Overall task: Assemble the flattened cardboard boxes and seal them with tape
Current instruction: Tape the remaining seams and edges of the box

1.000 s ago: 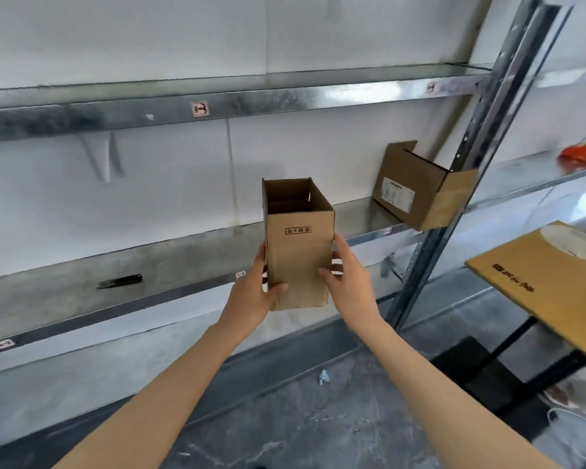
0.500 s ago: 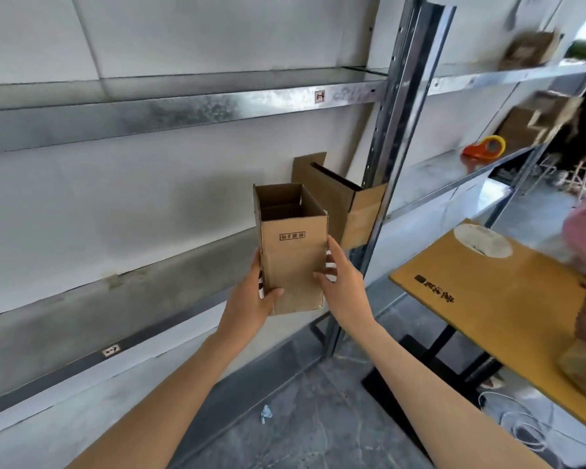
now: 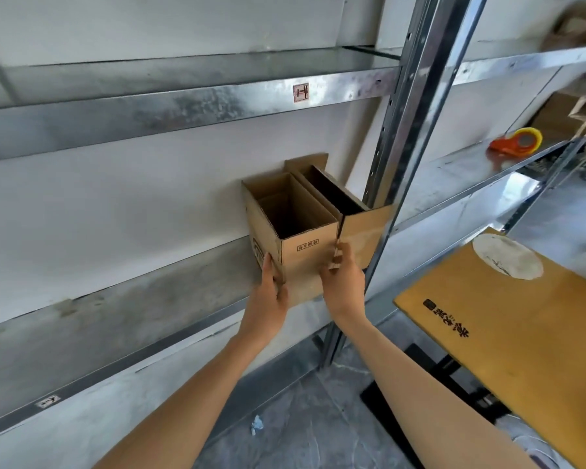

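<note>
Centrally, the open-topped cardboard box (image 3: 301,252) is upright at the metal shelf (image 3: 115,299), just beside a second box (image 3: 364,231) at its 3 o'clock. Left hand (image 3: 271,292) and right hand (image 3: 344,282) clamp its lower sides, fingers curled round it. An orange tape dispenser (image 3: 518,142) lies at 2 o'clock.

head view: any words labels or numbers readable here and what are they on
Nothing reads clearly enough to quote.
Boxed black print on the front of the nearer cardboard box: too small to read.
Round mark on its left side: partly hidden, unreadable.
Red-marked sticker on the upper shelf rail: blurred.
Small sticker on the lower shelf rail: too small.
Black characters on the brown tabletop: upside down, not legible.
</note>
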